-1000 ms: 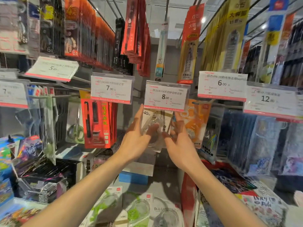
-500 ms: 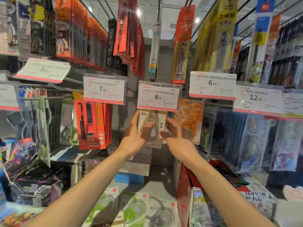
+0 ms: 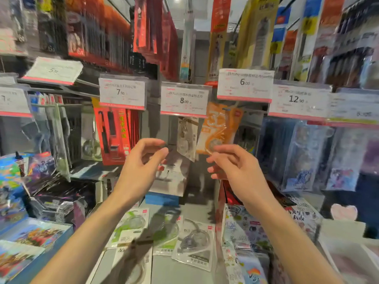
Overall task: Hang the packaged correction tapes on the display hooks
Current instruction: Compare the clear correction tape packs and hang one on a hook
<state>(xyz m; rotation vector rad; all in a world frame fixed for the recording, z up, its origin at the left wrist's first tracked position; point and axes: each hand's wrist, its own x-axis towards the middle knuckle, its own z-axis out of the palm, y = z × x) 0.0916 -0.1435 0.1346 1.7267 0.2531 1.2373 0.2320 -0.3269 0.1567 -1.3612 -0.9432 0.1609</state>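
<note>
Hanging correction tape pack (image 3: 187, 138) under 8.00 tag (image 3: 185, 100), left hand (image 3: 141, 167) and right hand (image 3: 235, 168) flanking, grips released, apart from its edges.

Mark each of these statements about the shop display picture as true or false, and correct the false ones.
1. A clear packet hangs under the 8.00 price tag. True.
2. The left hand grips the clear packet. False: it holds nothing, and is apart from the packet.
3. More packets lie flat on the shelf below the arms. True.
4. The right hand holds a red box. False: it holds nothing.
5. The orange packet hangs to the left of the clear one. False: it hangs to its right.
</note>
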